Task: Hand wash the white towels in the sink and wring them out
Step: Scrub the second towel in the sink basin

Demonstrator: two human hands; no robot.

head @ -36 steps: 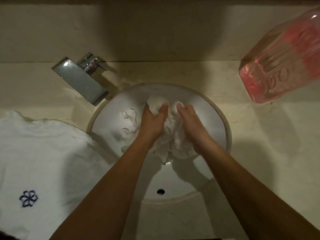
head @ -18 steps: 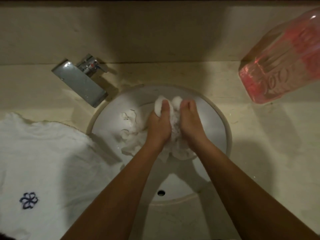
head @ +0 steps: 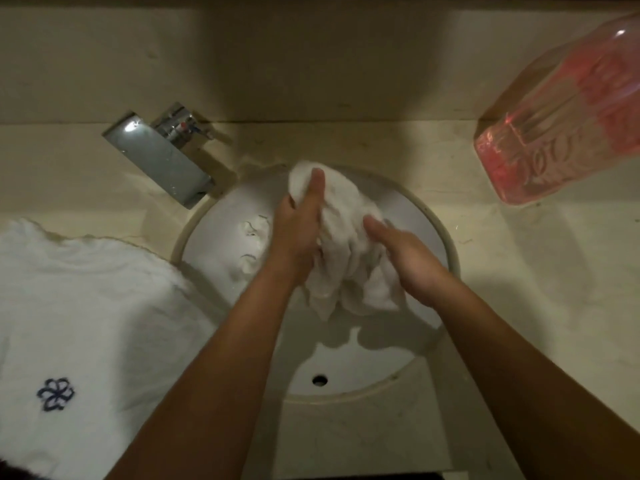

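1. The left grip [head: 298, 230] is closed round the upper part of the white towel [head: 349, 261]. Its fingers are curled into the cloth and one digit lies straight up along the bunched top end.
2. The right grip [head: 410, 261] clutches the same towel from the other side. Its thumb lies on the cloth and its fingers are tucked under the folds, so we cannot see them.
3. Between the two grips the towel is crumpled into a thick wad. Its top end reaches the far rim of the sink [head: 448, 251], and its lower folds hang over the basin and throw a shadow on the white surface below.
4. Just left of the left grip we see more white cloth [head: 254, 247] lying in the basin; we cannot tell whether it belongs to the same towel.
5. Near the front of the basin we see a small overflow hole [head: 319, 380].
6. A flat chrome tap [head: 161, 159] stands at the far left of the sink, its spout angled toward the rim.
7. On the worktop [head: 519, 306] left of the sink lies a second towel [head: 90, 299], white, with a blue flower [head: 55, 393] stitched near its front edge.
8. At far right a pink bottle [head: 561, 126] stands well apart from the sink.
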